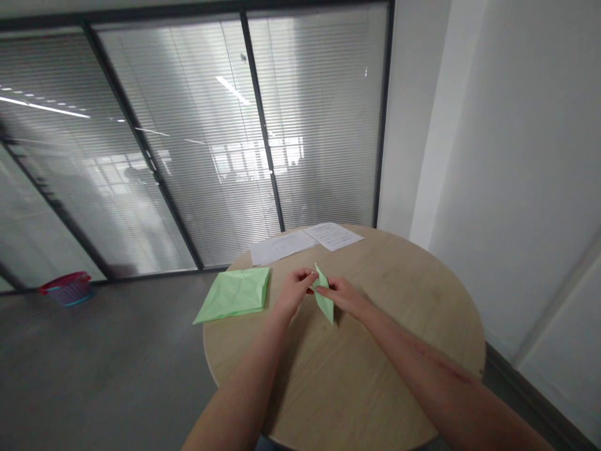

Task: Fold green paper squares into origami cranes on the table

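The right hand point(345, 295) pinched a small folded piece of pale-green paper point(325, 305), its thumb laid across the face and its other fingers partly hidden behind. The left hand point(297, 287) had its thumb and fingertips drawn together at the paper's upper left edge. The piece was held tilted between the two hands, above the round, light wood-grain table point(399, 282); whether its lower tip touched the top could not be told. Left of the hands lay a larger, creased pale-green paper sheet point(237, 292), one corner jutting past the table's edge. Beyond the hands, white printed paper sheets point(333, 236) lay near the far rim. Farther out, a red-and-blue openwork basket point(70, 289) stood on the grey floor point(141, 369), beside a dark-framed glass partition point(201, 125) with horizontal blinds. A plain white wall point(521, 156) rose on the right.
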{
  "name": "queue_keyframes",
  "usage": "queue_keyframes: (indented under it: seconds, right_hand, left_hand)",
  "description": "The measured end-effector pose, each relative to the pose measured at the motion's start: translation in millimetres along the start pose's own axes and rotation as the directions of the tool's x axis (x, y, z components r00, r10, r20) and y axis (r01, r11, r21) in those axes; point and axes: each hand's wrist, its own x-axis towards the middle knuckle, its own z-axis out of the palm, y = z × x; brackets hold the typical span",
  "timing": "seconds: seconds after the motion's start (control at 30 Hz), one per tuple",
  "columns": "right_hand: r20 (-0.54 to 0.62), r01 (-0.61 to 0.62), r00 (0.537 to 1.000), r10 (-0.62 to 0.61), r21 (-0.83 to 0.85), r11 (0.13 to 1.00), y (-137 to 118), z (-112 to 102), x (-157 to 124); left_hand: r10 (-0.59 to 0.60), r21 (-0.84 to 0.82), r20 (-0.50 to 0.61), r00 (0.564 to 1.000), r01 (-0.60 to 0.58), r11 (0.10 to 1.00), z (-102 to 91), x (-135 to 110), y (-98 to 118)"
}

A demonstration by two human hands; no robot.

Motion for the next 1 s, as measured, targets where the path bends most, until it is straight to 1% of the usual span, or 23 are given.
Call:
queue_keyframes:
  seconds: [0.1, 0.27, 0.6, 0.73, 0.87, 0.93, 1.0]
  right_hand:
    - [0.021, -0.01, 1.0, 0.01, 0.009, 1.0, 0.2, 0.1, -0.7]
    - [0.097, -0.028, 0.995, 0.02, 0.089, 0.996, 5.7, 0.0, 0.7]
    - [0.157, -0.107, 0.984, 0.085, 0.135, 0.985, 10.5, -3.8, -0.4]
    - [0.13, -0.115, 0.987, 0.097, 0.14, 0.983, 13.2, -2.9, 1.3]
    - [0.049, -0.109, 0.994, 0.102, 0.168, 0.98, 13.9, -3.5, 3.8]
    - [0.004, -0.092, 0.996, 0.093, 0.188, 0.978, 12.7, -4.9, 4.7]
    - [-0.027, -0.079, 0.996, 0.086, 0.196, 0.977, 11.7, -6.2, 5.5]
  left_hand:
    - [-0.012, 0.008, -0.029, 1.0, 0.012, 1.0, -0.8, 1.2, -2.0]
    - [-0.007, -0.008, -0.065, 0.998, 0.007, 1.0, -3.2, 3.2, -4.6]
    - [0.09, 0.083, -0.141, 0.986, -0.079, 0.993, -8.9, 5.1, -4.6]
    - [0.061, 0.054, -0.127, 0.99, -0.054, 0.997, -9.1, 4.0, -3.6]
    - [-0.043, -0.073, -0.104, 0.994, 0.035, 0.997, -6.8, 2.4, -4.7]
    - [-0.07, -0.056, -0.031, 0.997, 0.068, 0.996, -6.2, 1.4, -5.2]
    - [-0.078, 0.025, 0.065, 0.995, 0.076, 0.997, -5.7, 0.5, -5.7]
